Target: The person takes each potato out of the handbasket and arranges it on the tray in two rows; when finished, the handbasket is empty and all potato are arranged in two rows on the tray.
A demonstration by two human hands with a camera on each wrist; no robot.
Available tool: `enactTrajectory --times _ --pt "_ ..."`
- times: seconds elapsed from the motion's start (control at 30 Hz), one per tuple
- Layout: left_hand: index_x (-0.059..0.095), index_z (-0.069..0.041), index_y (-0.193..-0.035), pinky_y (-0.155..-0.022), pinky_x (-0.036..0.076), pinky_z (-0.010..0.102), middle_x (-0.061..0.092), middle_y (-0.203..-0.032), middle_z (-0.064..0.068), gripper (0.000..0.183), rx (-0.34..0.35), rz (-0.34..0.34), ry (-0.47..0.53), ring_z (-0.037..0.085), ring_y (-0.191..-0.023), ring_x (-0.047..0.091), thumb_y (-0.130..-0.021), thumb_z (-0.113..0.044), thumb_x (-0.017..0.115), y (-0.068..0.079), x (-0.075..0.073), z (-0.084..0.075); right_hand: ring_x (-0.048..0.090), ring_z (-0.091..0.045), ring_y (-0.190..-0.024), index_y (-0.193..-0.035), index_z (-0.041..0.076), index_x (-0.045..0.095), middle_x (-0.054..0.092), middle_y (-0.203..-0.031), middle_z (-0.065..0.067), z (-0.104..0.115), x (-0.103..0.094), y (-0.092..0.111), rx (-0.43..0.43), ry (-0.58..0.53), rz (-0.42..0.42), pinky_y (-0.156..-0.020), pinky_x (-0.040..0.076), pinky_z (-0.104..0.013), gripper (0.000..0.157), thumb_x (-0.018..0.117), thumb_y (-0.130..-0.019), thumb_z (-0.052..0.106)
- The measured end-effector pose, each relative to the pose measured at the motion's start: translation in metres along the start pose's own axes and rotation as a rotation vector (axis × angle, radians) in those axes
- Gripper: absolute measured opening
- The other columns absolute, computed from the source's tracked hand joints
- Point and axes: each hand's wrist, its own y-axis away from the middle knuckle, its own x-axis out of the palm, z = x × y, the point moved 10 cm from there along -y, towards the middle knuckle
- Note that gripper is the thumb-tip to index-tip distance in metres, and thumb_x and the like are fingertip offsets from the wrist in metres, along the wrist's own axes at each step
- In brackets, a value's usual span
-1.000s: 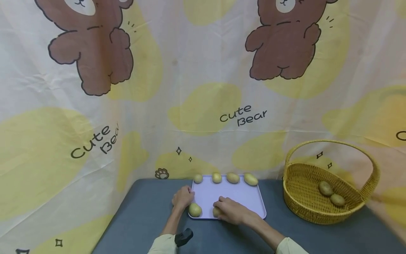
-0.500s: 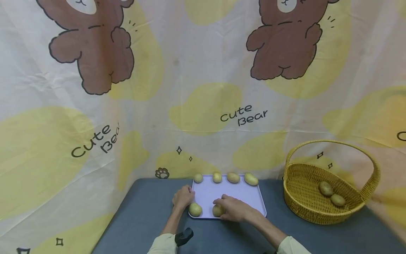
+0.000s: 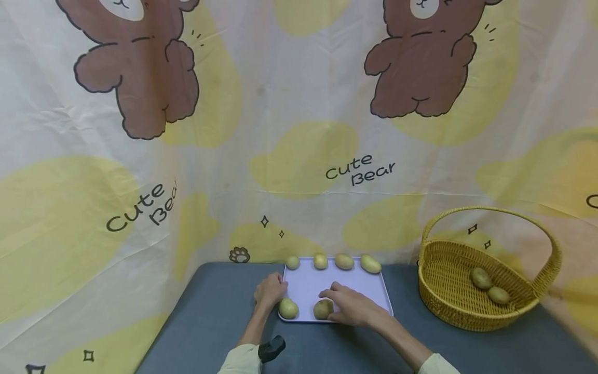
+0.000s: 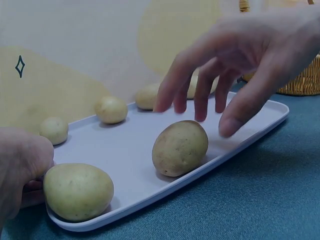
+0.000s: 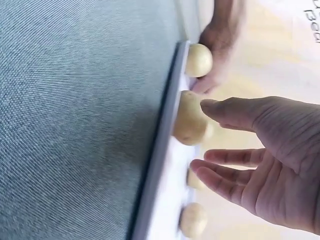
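Observation:
On the table lies a white tray (image 3: pixel 336 288) holding several potatoes. My left hand (image 3: pixel 271 291) grips the tray's left edge, its fingers curled at the rim and partly hidden in the left wrist view. Beside it, in the near left corner, sits a pale potato (image 3: pixel 288 309). A browner potato (image 4: pixel 180 148) rests near the front edge, to the right of that one. Just above and right of the browner potato hovers my right hand (image 4: pixel 245 60), fingers spread and apart from it, holding nothing. The right wrist view shows its thumb and fingers (image 5: pixel 220 182) parted.
A row of potatoes (image 3: pixel 344 261) lines the tray's far edge. To the right stands a yellow wicker basket (image 3: pixel 432 298) with a tall arched handle and two potatoes (image 3: pixel 481 278) inside. A bear-print cloth (image 3: pixel 299 156) hangs behind the table (image 3: pixel 187 332).
My right hand has let go of the browner potato, spread its fingers and drawn slightly to the right and up. The left hand has kept its place at the tray.

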Motion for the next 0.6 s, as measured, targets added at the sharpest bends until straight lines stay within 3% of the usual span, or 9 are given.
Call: enactTrajectory --times 0.3,0.5,0.6 --pt "0.052 -0.016 -0.076 -0.066 0.033 0.039 0.051 -0.072 0.002 0.025 0.005 -0.002 0.007 0.024 -0.074 0.052 -0.095 -0.026 0.065 -0.002 0.003 0.004 0.061 -0.010 -0.092 -0.132 0.011 0.066 0.064 -0.115 -0.003 -0.002 -0.039 0.024 0.038 0.035 -0.058 -0.077 0.053 -0.030 0.042 0.078 -0.093 0.019" --pt "0.052 -0.017 -0.076 -0.067 0.033 0.039 0.052 -0.073 0.002 0.025 0.015 -0.008 0.010 0.024 -0.075 0.052 -0.095 -0.027 0.065 -0.004 0.005 0.004 0.071 -0.020 -0.099 -0.133 0.012 0.064 0.068 -0.126 -0.006 -0.018 -0.076 0.047 0.087 0.031 -0.105 -0.079 0.057 -0.035 0.039 0.074 -0.096 0.021" --pt "0.051 -0.016 -0.076 -0.068 0.033 0.041 0.052 -0.073 0.003 0.025 0.012 -0.010 0.010 0.025 -0.075 0.052 -0.095 -0.025 0.064 -0.003 0.004 0.004 0.071 -0.022 -0.095 -0.130 0.009 0.066 0.071 -0.118 -0.007 -0.030 -0.097 0.056 0.114 0.038 -0.121 -0.075 0.056 -0.033 0.037 0.074 -0.096 0.020"
